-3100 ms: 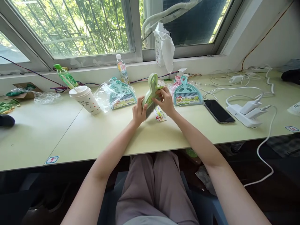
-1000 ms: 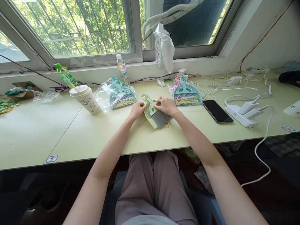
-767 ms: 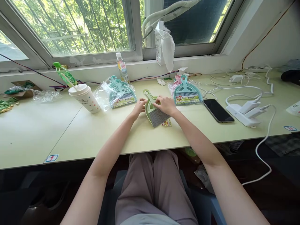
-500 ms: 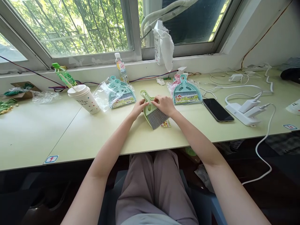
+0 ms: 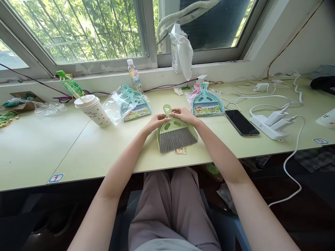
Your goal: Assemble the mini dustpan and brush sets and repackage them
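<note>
A small light-green brush with grey bristles (image 5: 175, 136) lies in its matching green dustpan (image 5: 195, 134) on the desk in front of me, handle pointing away. My left hand (image 5: 154, 122) pinches the left shoulder of the brush. My right hand (image 5: 184, 115) grips the brush's top near the handle (image 5: 166, 111). A small printed label (image 5: 181, 150) sticks out under the bristles.
Bagged teal brush sets lie at the back left (image 5: 133, 104) and back right (image 5: 207, 101). A paper cup (image 5: 92, 110) and a bottle (image 5: 133, 76) stand to the left; a phone (image 5: 242, 122), a power strip (image 5: 269, 125) and cables lie to the right.
The green brush set was held up on edge, then laid flat on the desk. It has turned and slid toward me; both hands still hold it.
</note>
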The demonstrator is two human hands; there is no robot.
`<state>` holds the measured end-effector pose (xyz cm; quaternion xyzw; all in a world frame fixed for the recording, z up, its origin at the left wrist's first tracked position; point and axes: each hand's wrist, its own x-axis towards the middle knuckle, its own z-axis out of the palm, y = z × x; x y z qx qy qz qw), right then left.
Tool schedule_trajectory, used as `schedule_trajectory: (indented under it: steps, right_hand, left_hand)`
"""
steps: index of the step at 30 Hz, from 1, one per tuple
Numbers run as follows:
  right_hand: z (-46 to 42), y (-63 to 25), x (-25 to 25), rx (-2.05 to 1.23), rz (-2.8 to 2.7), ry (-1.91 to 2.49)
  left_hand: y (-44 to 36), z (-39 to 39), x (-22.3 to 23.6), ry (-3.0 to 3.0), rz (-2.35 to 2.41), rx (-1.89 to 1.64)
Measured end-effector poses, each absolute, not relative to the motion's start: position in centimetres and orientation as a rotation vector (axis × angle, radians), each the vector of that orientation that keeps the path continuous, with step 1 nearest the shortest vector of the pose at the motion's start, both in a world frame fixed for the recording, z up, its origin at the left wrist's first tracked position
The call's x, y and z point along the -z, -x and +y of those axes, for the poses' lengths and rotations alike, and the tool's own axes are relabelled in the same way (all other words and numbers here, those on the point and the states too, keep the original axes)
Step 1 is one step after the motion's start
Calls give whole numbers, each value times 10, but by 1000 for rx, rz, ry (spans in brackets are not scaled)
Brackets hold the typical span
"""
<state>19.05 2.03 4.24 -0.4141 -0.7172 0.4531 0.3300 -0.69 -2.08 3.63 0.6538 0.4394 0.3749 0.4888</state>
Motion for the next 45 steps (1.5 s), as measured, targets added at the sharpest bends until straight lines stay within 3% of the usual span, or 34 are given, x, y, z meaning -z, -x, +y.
schedule_trajectory:
  steps: [8,18,33,40,45]
  right_hand:
    - [24,-185,-32,-1117,-1852,1142]
    - [23,-186,-36,-1283,-1692,1124]
    - [20,-178,-40,-1122,-1638,1210]
    - [13,-184,-46,-1508,-1644,1013]
    - [13,-184,-46,-1536,-1621,986]
  left_hand:
    - [9,-18,-33,-1651,1139,-885]
    - [4,-20,-37,-1621,1150,-907]
    - [6,-28,-47,-1552,1112,-964]
    - [10,-27,-50,-1563,1147,-975]
    - [11,-24,-46,-1588,1125,-969]
